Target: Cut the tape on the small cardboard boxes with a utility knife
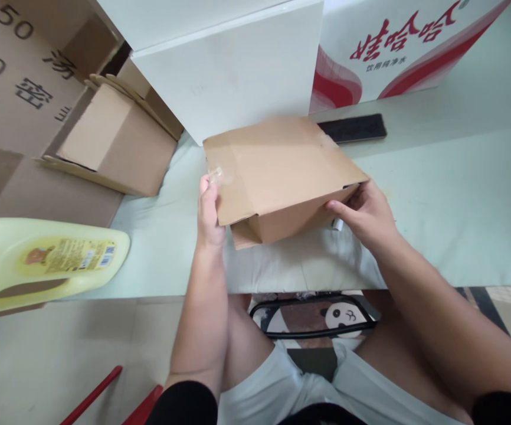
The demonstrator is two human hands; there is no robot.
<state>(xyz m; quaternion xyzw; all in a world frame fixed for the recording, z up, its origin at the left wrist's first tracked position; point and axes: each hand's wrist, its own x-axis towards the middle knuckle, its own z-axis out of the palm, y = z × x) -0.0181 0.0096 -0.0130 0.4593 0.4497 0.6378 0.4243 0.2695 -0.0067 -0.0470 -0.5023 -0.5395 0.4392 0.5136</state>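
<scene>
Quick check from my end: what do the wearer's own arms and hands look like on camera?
Both the left hand and the right hand are ungloved, with no rings to be seen. The forearms are bare, with no watch, bracelet or cable visible. At the picture's bottom edge, a plain black left sleeve and matching right sleeve show.

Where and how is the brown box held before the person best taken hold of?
Probably by opposite sides of the brown box, from left and right together: its top looks broad and flat, awkward to span from one side. The left grip is at the left edge, the right grip at the near right corner. Avoid the flap jutting at the near left corner.
</scene>
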